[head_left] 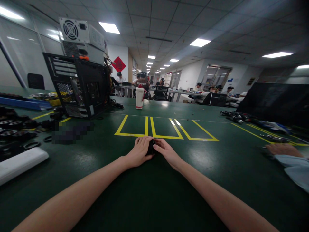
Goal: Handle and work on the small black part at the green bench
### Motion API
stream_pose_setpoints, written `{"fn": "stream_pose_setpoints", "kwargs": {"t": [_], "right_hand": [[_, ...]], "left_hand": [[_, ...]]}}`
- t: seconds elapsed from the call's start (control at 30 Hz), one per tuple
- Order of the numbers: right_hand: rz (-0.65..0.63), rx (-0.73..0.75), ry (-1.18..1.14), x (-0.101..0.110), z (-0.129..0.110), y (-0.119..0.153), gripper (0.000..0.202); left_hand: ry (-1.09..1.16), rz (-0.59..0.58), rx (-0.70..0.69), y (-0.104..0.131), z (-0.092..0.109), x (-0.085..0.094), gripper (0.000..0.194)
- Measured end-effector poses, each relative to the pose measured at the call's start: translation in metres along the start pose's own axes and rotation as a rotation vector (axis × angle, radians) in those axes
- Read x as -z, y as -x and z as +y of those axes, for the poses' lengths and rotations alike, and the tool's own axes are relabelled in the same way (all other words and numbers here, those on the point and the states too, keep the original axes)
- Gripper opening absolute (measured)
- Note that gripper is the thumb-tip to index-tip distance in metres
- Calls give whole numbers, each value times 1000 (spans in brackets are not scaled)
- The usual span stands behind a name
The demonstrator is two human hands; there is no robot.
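A small black object point(151, 147) is between my two hands at the middle of the green table point(149, 199); fingers cover most of it, so I cannot make out its kind. My left hand point(140, 150) is closed around its left side, with the fingers over the top and the thumb below. From the other side my right hand point(166, 152) grips it between thumb and fingers. Just beyond the hands, yellow tape outlines point(167, 138) mark the tabletop.
On the left stands a black computer case point(96, 93) with power supplies point(79, 32) on top. A white bottle point(139, 98) stands behind the tape. Cables point(231, 116) lie at the right, near another person's hand point(283, 149). A white long object point(23, 164) lies left.
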State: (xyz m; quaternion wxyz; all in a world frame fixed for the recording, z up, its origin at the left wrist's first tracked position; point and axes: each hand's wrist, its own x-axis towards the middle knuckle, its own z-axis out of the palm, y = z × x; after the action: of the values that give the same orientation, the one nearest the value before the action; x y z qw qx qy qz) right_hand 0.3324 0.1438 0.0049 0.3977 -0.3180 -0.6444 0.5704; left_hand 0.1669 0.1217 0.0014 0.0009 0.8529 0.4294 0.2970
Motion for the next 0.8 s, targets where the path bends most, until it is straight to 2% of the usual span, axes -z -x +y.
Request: {"fn": "stream_pose_setpoints", "kwargs": {"t": [0.2,0.37,0.5,0.7,0.8], "right_hand": [[-106,33,-77,3,2,1,37],[-2,58,-15,0,4,-1,20],[38,18,-25,0,6,-4,25],[-82,8,-80,3,1,-1,33],[-89,22,-69,3,1,1,36]], "left_hand": [[-2,-14,7,0,-1,0,59],[-8,10,-1,0,-1,-2,58],[-1,3,-1,0,0,-2,57],[7,-20,9,0,0,1,58],[10,-22,10,0,0,0,57]]}}
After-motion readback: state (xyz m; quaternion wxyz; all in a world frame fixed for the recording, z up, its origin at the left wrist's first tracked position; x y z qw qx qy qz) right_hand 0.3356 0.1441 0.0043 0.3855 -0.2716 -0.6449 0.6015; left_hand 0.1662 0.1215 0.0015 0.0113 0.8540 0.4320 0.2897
